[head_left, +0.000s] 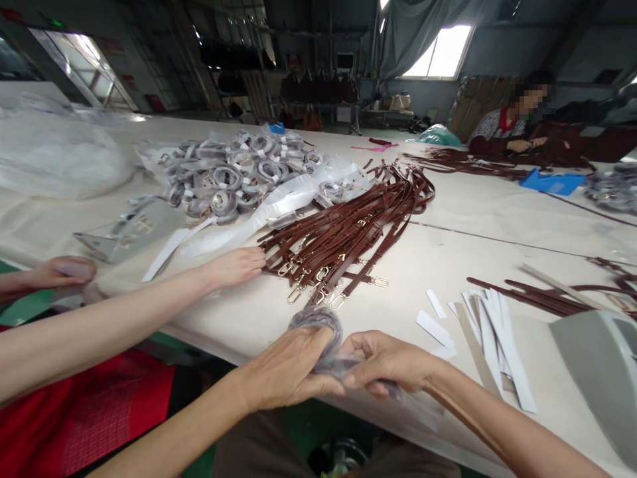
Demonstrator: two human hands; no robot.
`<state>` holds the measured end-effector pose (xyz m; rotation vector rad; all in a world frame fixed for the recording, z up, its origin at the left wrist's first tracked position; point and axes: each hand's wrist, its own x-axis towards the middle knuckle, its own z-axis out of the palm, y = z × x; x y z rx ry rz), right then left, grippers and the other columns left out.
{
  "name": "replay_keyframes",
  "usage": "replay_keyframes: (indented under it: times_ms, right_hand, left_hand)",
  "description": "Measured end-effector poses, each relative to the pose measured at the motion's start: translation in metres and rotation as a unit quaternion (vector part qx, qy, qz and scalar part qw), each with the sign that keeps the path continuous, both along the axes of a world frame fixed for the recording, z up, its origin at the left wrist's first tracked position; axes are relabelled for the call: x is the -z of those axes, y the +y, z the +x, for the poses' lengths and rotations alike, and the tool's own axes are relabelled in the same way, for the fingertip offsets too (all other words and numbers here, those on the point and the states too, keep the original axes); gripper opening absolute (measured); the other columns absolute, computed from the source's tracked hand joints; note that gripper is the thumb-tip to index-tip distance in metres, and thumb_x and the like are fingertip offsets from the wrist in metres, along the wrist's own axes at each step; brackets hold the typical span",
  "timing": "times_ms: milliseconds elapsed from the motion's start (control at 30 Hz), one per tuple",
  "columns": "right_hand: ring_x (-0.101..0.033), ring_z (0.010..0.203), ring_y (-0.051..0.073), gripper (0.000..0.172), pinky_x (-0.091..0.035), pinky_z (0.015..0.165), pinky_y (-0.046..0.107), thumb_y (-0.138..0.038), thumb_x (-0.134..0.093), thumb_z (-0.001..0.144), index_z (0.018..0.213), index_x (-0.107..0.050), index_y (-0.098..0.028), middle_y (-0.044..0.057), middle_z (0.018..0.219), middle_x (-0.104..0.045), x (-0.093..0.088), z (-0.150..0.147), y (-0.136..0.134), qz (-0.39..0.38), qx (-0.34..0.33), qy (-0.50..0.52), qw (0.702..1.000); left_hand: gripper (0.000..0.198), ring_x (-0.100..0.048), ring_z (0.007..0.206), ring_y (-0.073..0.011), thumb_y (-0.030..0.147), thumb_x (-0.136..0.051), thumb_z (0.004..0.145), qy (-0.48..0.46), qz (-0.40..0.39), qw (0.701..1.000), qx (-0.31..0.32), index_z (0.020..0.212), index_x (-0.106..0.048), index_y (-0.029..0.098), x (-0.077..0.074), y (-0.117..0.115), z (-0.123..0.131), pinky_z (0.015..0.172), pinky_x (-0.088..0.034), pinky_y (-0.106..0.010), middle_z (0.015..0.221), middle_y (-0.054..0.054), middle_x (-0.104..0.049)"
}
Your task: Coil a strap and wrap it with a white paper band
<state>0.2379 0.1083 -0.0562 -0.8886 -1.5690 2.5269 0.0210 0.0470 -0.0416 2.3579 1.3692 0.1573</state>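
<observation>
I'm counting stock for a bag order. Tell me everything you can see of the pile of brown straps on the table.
The pile of brown straps is a loose, overlapping heap of many long, narrow reddish-brown strips that look like leather or faux leather. Gold-coloured metal swivel clasps hang at the near ends, and small buckles show along some straps. The heap lies flat on the cream-covered table, just beside bagged grey coils. A co-worker's hand reaches its near left edge, apparently touching it.

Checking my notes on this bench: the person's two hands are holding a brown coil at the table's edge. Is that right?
Not quite: the head view shows that the coil between the left hand and the right hand is grey, not brown. They do hold it at the edge of the table.
</observation>
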Motion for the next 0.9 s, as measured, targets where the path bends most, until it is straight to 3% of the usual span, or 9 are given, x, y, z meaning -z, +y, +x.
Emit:
replay_keyframes:
  times_ms: [67, 167, 267, 367, 533, 667, 767, 900]
  right_hand:
    - [-0.041, 0.043, 0.004, 0.042, -0.031, 0.039, 0.016, -0.031, -0.082, 0.070, 0.097, -0.052, -0.019, -0.010, 0.065, -0.053, 0.003, 0.007, 0.001, 0.132, -0.024, -0.023, 0.991]
    - [-0.047, 0.061, 0.008, 0.029, -0.037, 0.054, 0.018, -0.028, -0.073, 0.083, 0.100, -0.051, -0.020, -0.007, 0.075, -0.052, 0.004, 0.018, 0.002, 0.328, -0.044, -0.048, 0.942]
    - [-0.054, 0.077, 0.013, 0.008, -0.042, 0.068, 0.023, -0.027, -0.060, 0.095, 0.097, -0.056, -0.020, -0.002, 0.085, -0.059, 0.004, 0.029, 0.005, 0.426, -0.066, -0.045, 0.901]
    - [-0.058, 0.088, 0.016, 0.016, -0.046, 0.080, 0.027, -0.023, -0.045, 0.102, 0.100, -0.061, -0.019, 0.005, 0.099, -0.062, 0.007, 0.039, 0.008, 0.523, -0.111, -0.038, 0.845]
    - [-0.056, 0.085, 0.019, 0.029, -0.047, 0.076, 0.030, -0.008, -0.037, 0.100, 0.107, -0.063, -0.016, 0.008, 0.097, -0.062, 0.021, 0.054, 0.012, 0.660, -0.157, -0.064, 0.732]
    - [-0.052, 0.078, 0.021, 0.027, -0.045, 0.073, 0.034, -0.010, -0.035, 0.102, 0.103, -0.062, -0.014, 0.007, 0.087, -0.062, 0.035, 0.060, 0.015, 0.743, -0.145, -0.076, 0.648]
    - [-0.052, 0.078, 0.022, 0.027, -0.044, 0.069, 0.034, -0.012, -0.036, 0.103, 0.120, -0.057, -0.011, 0.007, 0.086, -0.062, 0.046, 0.060, 0.019, 0.788, -0.130, -0.070, 0.597]
    - [-0.052, 0.078, 0.022, 0.040, -0.045, 0.070, 0.036, -0.009, -0.036, 0.102, 0.142, -0.043, -0.013, 0.007, 0.088, -0.062, 0.053, 0.057, 0.024, 0.827, -0.121, -0.056, 0.547]
  left_hand:
    - [0.036, -0.064, 0.085, -0.0297, 0.048, -0.066, 0.090, 0.035, -0.023, 0.999, 0.016, 0.096, -0.043, 0.021, 0.001, 0.000, 0.002, 0.071, -0.046, -0.036, 0.092, -0.007, -0.064]
    - [0.022, -0.064, 0.078, -0.0270, 0.037, -0.058, 0.096, 0.053, -0.001, 0.998, 0.043, 0.096, -0.043, 0.021, 0.006, 0.001, 0.005, 0.067, -0.045, -0.034, 0.087, -0.006, -0.064]
    - [0.017, -0.063, 0.073, -0.0266, 0.031, -0.055, 0.097, 0.052, 0.023, 0.997, 0.056, 0.099, -0.043, 0.020, 0.015, 0.002, 0.010, 0.063, -0.042, -0.033, 0.083, -0.005, -0.065]
    - [0.012, -0.062, 0.072, -0.0263, 0.023, -0.055, 0.096, 0.044, 0.048, 0.995, 0.076, 0.102, -0.046, 0.019, 0.024, 0.004, 0.016, 0.063, -0.040, -0.033, 0.083, -0.006, -0.065]
    - [0.014, -0.059, 0.083, -0.0217, 0.016, -0.065, 0.089, 0.004, 0.083, 0.989, 0.125, 0.093, -0.052, 0.021, 0.027, 0.014, 0.026, 0.074, -0.041, -0.030, 0.091, -0.003, -0.064]
    - [0.016, -0.057, 0.085, -0.0193, 0.008, -0.063, 0.087, -0.009, 0.109, 0.981, 0.161, 0.087, -0.055, 0.021, 0.025, 0.027, 0.027, 0.084, -0.037, -0.032, 0.092, 0.000, -0.064]
    - [0.016, -0.057, 0.084, -0.0180, 0.008, -0.058, 0.093, -0.008, 0.129, 0.974, 0.187, 0.084, -0.058, 0.021, 0.026, 0.036, 0.023, 0.091, -0.036, -0.034, 0.089, 0.000, -0.064]
    - [0.016, -0.060, 0.092, -0.0170, 0.008, -0.057, 0.094, -0.004, 0.139, 0.963, 0.231, 0.090, -0.062, 0.022, 0.029, 0.046, 0.015, 0.109, -0.033, -0.034, 0.093, -0.001, -0.066]
